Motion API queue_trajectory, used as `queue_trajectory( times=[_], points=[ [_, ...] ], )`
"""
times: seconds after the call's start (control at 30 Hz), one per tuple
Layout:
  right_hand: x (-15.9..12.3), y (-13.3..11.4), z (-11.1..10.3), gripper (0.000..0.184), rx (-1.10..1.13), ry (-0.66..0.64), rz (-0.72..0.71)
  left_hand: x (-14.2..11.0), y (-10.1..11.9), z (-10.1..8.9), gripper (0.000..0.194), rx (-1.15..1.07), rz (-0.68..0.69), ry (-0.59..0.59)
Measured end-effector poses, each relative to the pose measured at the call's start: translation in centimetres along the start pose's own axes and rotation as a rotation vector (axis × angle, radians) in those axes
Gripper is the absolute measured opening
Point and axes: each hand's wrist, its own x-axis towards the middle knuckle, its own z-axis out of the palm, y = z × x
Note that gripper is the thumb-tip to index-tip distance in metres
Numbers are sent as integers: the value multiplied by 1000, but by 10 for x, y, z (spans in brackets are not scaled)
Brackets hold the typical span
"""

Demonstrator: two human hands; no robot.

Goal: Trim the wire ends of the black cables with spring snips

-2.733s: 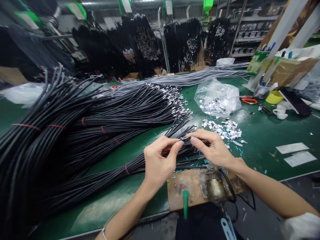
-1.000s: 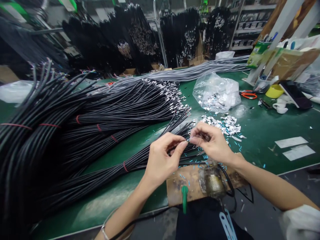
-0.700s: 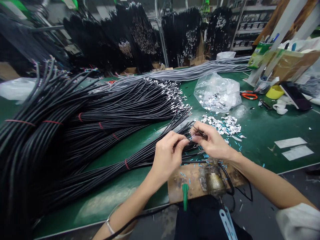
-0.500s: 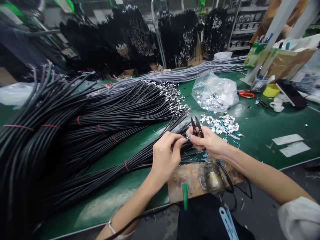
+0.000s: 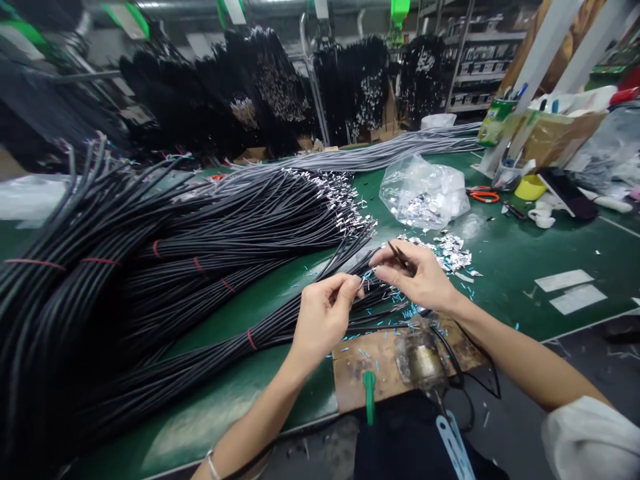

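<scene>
My left hand [image 5: 323,319] pinches the end of a thin black cable [image 5: 361,287] above the green bench [image 5: 520,253]. My right hand [image 5: 417,275] is closed round small black snips [image 5: 397,255] and its fingertips pinch the fine wire tips of that same cable end. Both hands hover over a bundle of black cables [image 5: 280,320] tied with red bands. A loose heap of small silver metal terminals [image 5: 447,248] lies just beyond my right hand.
Large tied bundles of black cables [image 5: 150,247] cover the bench's left half. A clear bag of terminals [image 5: 425,197], orange scissors [image 5: 483,195] and a yellow bowl [image 5: 530,189] lie at the back right. A wooden board with a soldering pot [image 5: 423,360] sits at the near edge.
My right hand has turned so the snips, which stood upright half a second ago, now lie lower against the fingers. Both hands stay pinched on the cable end; the view shifted slightly.
</scene>
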Motion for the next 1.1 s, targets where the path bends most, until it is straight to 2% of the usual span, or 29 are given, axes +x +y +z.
queue_trajectory(
  times=[0.07, 0.17, 0.33, 0.43, 0.5, 0.6, 0.7, 0.8, 0.9, 0.97, 1.03, 1.1],
  points=[
    [-2, 0, 5, 20, 67, -39, 30, 0, 0, 0, 35, 21, 11, 11],
    [-3, 1, 8, 21, 124, 28, 60, 0, 1, 2, 34, 40, 16, 11],
    [-4, 2, 9, 18, 92, 30, 90, 0, 0, 3, 34, 34, 29, 11],
    [-6, 1, 11, 18, 54, 54, 67, 0, 0, 3, 33, 26, 27, 48],
    [-9, 0, 13, 14, -15, 73, -21, 0, 0, 4, 33, 38, 29, 72],
    [-12, -1, 13, 5, -162, 96, -263, -2, 1, 5, 31, 113, 63, 85],
    [-13, 1, 9, 19, -288, 43, -360, -2, 2, 6, 28, 210, 108, 68],
    [-10, 5, 5, 26, -408, -11, -318, -1, 3, 6, 28, 278, 124, 21],
    [-5, 12, 4, 13, -397, 10, -204, 1, 0, 5, 27, 333, 137, 17],
    [-2, 15, 7, 8, -213, 13, -47, 3, -2, 3, 26, 333, 142, 16],
    [-1, 16, 10, 19, 73, -46, 142, 5, -4, 0, 25, 288, 140, -12],
    [-2, 14, 12, 26, 290, -150, 255, 7, -4, -5, 24, 214, 117, -60]
  ],
)
